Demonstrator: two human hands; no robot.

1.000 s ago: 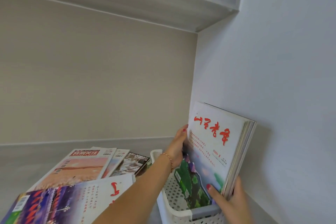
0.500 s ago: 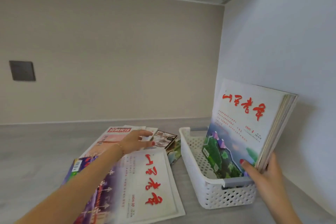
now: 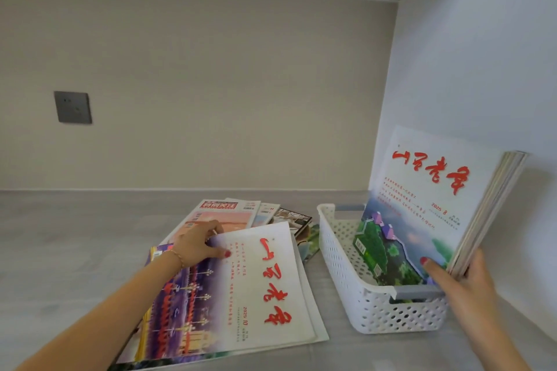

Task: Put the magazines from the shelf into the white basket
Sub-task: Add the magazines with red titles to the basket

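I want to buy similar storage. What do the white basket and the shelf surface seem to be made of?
The white basket looks like moulded plastic with a matte finish: its walls carry even rows of punched holes, and it has grey handle strips. The shelf looks like pale grey wood-grain laminate, going by faint streaks; real wood cannot be ruled out.

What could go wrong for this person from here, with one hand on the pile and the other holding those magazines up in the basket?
The upright magazines stand tilted in the white basket, propped only by the right hand; if it lets go they may topple or tip the basket. The left hand lifts just a corner of the top magazine, so it could bend, or drag the loose magazines beneath it across the shelf.
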